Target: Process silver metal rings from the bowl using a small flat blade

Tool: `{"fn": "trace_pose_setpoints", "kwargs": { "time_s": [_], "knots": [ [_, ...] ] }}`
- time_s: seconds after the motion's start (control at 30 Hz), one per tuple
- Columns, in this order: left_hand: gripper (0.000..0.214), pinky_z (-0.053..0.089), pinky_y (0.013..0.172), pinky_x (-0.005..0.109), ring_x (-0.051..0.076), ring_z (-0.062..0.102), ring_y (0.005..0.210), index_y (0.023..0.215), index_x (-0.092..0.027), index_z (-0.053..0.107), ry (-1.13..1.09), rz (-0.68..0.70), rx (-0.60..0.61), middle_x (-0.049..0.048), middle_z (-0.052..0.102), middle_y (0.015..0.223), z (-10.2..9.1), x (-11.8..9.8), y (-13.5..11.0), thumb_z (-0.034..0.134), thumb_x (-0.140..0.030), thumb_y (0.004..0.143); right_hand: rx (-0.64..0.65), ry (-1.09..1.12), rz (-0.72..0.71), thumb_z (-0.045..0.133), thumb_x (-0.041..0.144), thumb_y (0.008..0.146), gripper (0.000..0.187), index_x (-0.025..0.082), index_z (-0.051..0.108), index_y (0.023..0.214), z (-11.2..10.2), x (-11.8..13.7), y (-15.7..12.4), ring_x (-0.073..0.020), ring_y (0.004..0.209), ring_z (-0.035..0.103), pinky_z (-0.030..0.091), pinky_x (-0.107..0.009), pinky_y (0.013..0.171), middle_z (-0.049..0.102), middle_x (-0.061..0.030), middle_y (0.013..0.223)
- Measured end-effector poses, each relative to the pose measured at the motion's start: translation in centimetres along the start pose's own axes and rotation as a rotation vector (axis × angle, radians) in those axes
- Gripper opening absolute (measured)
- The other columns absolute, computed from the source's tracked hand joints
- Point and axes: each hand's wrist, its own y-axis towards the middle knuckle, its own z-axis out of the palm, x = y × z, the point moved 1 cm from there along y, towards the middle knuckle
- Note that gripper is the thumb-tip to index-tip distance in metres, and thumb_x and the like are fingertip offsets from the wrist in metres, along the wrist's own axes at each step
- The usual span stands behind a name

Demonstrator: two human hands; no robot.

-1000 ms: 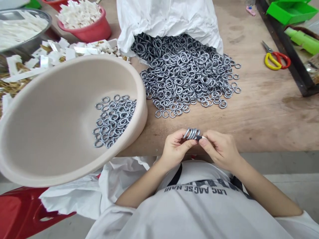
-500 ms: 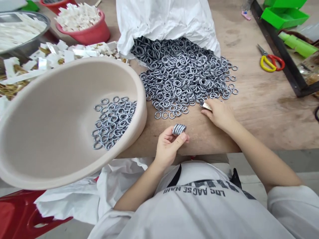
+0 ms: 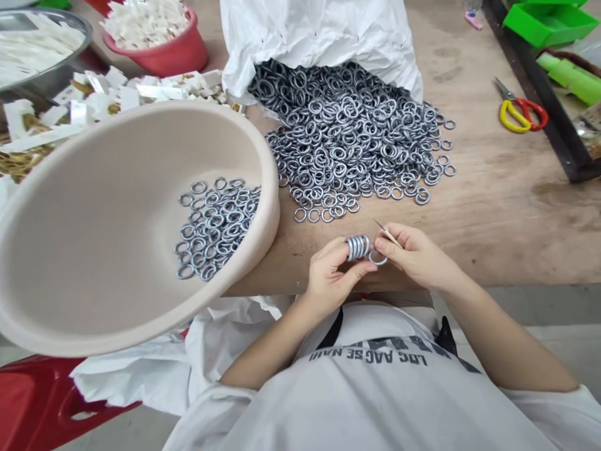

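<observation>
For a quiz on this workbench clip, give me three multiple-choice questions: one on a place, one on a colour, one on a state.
1. Where is the smaller heap of metal rings? A. Inside the beige bowl B. In the red tub C. Beside the scissors
2. What colour are the scissor handles? A. Green B. Yellow and red C. Blue
3. What is the left hand doing? A. Lying empty B. Gripping a stack of rings C. Reaching into the bowl

1: A, the rings lie against its inner wall. 2: B, one loop of each colour. 3: B, the stack sits between thumb and fingers.
</observation>
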Motion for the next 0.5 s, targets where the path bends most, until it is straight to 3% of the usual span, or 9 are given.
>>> {"fn": "trace_pose_setpoints", "kwargs": {
  "time_s": [0.13, 0.23, 0.4, 0.5],
  "knots": [
    [0.021, 0.053, 0.073, 0.027, 0.017, 0.067, 0.080, 0.101, -0.019, 0.077, 0.091, 0.189, 0.045, 0.0072, 0.074, 0.092, 0.1, 0.3, -0.1, 0.077, -0.033, 0.085, -0.028, 0.210, 0.060, 0.068, 0.051, 0.088, 0.034, 0.020, 0.054, 0.086, 0.4, -0.2, 0.0, -0.0098, 0.061, 0.044, 0.035, -0.024, 0.057, 0.054, 0.0038, 0.074],
    [0.016, 0.050, 0.067, 0.026, 0.015, 0.064, 0.072, 0.093, -0.018, 0.076, 0.108, 0.190, 0.056, 0.0056, 0.071, 0.082, 0.4, 0.5, -0.2, 0.075, -0.033, 0.087, -0.023, 0.253, 0.076, 0.062, 0.057, 0.091, 0.037, 0.021, 0.054, 0.088, 0.8, -0.3, -0.6, -0.0077, 0.052, 0.035, 0.029, -0.024, 0.050, 0.050, 0.0062, 0.068],
    [0.014, 0.048, 0.065, 0.026, 0.015, 0.062, 0.069, 0.087, -0.018, 0.077, -0.060, -0.040, 0.042, 0.0043, 0.071, 0.075, 0.9, 0.4, -0.2, 0.078, -0.032, 0.084, -0.106, 0.234, 0.005, 0.073, 0.055, 0.084, 0.038, 0.021, 0.059, 0.096, 1.2, -1.2, -1.3, -0.0087, 0.057, 0.040, 0.033, -0.024, 0.053, 0.052, 0.0049, 0.074],
    [0.017, 0.051, 0.070, 0.026, 0.016, 0.065, 0.073, 0.092, -0.018, 0.079, -0.219, -0.212, 0.066, 0.0046, 0.075, 0.082, 1.1, 0.0, -0.3, 0.081, -0.032, 0.082, -0.133, 0.176, 0.004, 0.055, 0.054, 0.097, 0.033, 0.021, 0.061, 0.097, 0.9, -1.7, -1.5, -0.0095, 0.054, 0.041, 0.033, -0.025, 0.052, 0.052, 0.0040, 0.072]
  ]
}}
